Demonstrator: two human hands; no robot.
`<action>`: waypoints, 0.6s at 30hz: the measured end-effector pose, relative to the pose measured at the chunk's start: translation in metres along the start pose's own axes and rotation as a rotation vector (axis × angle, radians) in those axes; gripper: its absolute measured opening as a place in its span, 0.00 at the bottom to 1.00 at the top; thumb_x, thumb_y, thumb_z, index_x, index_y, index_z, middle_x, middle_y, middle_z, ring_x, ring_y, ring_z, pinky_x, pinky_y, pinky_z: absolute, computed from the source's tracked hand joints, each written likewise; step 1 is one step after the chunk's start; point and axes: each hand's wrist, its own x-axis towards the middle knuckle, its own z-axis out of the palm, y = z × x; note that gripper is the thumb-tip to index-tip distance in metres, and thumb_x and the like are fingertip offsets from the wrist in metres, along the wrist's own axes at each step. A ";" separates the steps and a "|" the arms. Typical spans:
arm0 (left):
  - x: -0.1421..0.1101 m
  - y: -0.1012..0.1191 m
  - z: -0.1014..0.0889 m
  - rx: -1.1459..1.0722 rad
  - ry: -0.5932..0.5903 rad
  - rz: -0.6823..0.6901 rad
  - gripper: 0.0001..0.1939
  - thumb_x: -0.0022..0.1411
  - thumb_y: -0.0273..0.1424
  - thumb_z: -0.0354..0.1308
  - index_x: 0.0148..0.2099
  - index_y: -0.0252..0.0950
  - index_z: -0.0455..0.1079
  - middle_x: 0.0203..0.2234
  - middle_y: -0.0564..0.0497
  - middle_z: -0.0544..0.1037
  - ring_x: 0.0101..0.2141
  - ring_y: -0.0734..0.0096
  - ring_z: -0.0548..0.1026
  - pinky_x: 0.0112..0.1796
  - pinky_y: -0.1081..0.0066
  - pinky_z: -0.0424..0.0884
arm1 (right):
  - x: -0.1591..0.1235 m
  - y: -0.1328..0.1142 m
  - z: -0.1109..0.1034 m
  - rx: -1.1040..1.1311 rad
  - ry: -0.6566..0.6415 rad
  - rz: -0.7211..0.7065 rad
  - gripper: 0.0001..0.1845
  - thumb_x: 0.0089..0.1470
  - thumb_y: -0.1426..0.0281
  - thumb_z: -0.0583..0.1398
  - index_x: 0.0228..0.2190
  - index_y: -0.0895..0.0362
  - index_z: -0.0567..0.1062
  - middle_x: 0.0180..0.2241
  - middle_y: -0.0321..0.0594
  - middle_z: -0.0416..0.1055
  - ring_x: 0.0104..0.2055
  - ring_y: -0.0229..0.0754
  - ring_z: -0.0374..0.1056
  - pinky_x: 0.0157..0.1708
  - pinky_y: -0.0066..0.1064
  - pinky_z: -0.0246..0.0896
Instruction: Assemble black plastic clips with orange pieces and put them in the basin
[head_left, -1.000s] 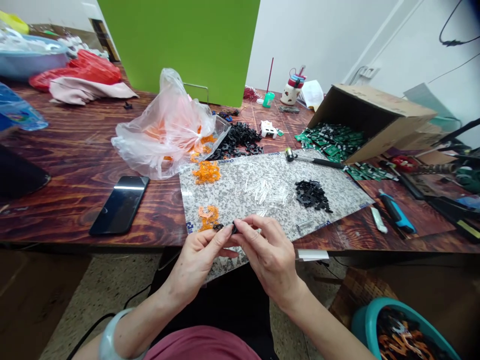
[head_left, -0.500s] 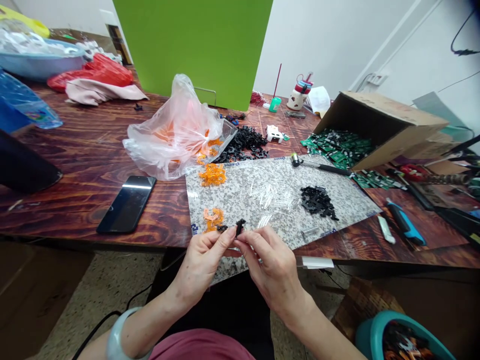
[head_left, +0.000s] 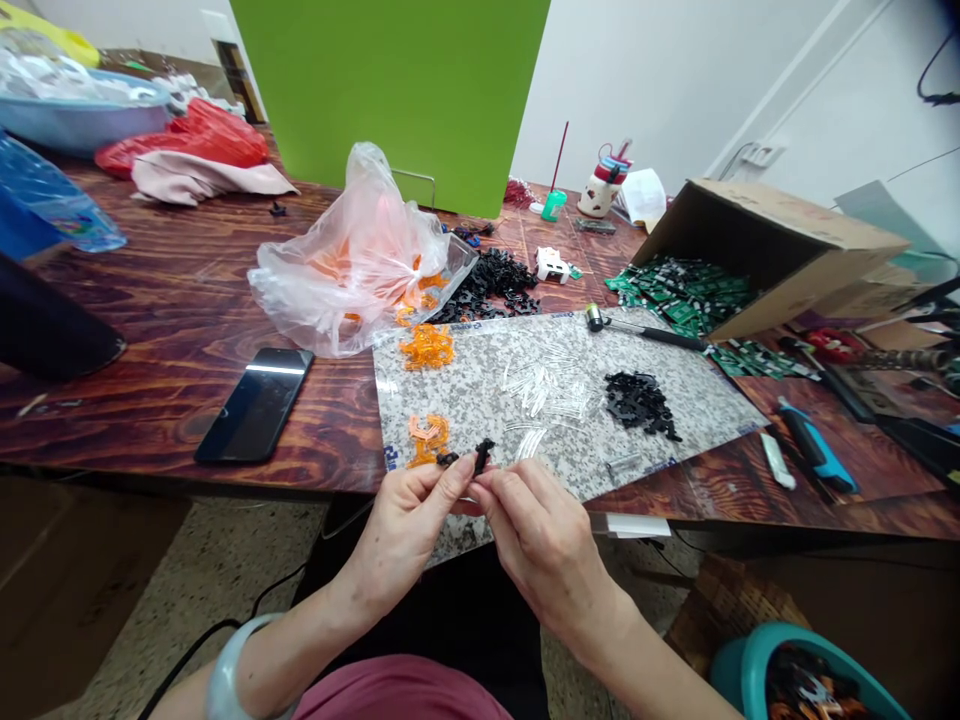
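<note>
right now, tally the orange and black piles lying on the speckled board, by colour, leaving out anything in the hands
Orange piles: 2
Black piles: 1
Total: 3

The worktop before me looks of smooth, slightly glossy wood. The black piece seems of matt plastic. The bag is thin, shiny plastic; the box, matt cardboard.
</note>
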 end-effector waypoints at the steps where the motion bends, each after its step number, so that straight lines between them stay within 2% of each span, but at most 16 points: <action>1: 0.000 0.000 0.000 0.006 0.000 0.003 0.15 0.61 0.36 0.57 0.29 0.32 0.79 0.22 0.51 0.81 0.28 0.70 0.77 0.36 0.75 0.73 | 0.000 0.000 0.000 -0.007 -0.006 0.000 0.12 0.61 0.75 0.52 0.27 0.62 0.72 0.24 0.44 0.66 0.28 0.40 0.62 0.30 0.31 0.60; 13: 0.000 -0.001 0.001 0.131 0.051 0.051 0.16 0.60 0.35 0.57 0.27 0.31 0.78 0.20 0.51 0.79 0.26 0.71 0.74 0.32 0.75 0.70 | -0.001 0.001 -0.001 0.098 -0.091 0.058 0.10 0.61 0.75 0.51 0.29 0.60 0.69 0.26 0.42 0.65 0.30 0.41 0.60 0.30 0.31 0.57; 18: 0.000 -0.002 0.001 0.142 0.026 0.049 0.15 0.60 0.34 0.57 0.26 0.31 0.77 0.20 0.52 0.78 0.26 0.71 0.74 0.31 0.75 0.70 | 0.001 0.002 -0.005 0.183 -0.184 0.108 0.09 0.60 0.77 0.51 0.29 0.60 0.67 0.28 0.40 0.63 0.31 0.41 0.59 0.30 0.30 0.56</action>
